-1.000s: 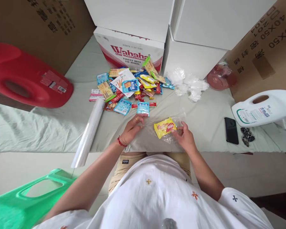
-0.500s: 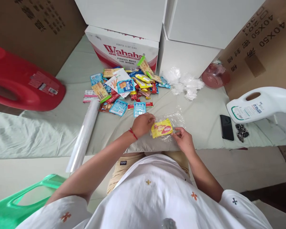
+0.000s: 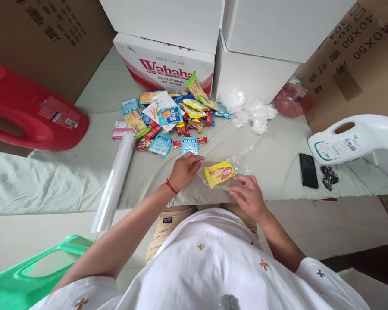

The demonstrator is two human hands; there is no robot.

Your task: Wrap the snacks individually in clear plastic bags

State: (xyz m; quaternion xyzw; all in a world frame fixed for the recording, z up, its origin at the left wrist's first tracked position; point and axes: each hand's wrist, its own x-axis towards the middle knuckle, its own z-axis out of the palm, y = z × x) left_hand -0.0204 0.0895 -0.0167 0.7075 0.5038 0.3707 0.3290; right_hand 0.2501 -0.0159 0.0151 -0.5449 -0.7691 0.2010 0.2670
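A yellow snack packet lies inside a clear plastic bag on the cloth-covered surface right in front of me. My left hand pinches the bag's left edge beside the packet, fingers closed. My right hand rests just below the packet with its fingers curled on the bag's lower edge. A pile of several small snack packets lies farther back, about a hand's length beyond my left hand.
A roll of clear film lies left of my hands. A red jug is far left, a white jug, black phone and keys at right. Crumpled plastic bags and boxes stand behind. A green plastic thing sits lower left.
My left hand drew back a little from the top of the packet to the bag's left edge. My right hand slid down and slightly right along the bag's lower edge.
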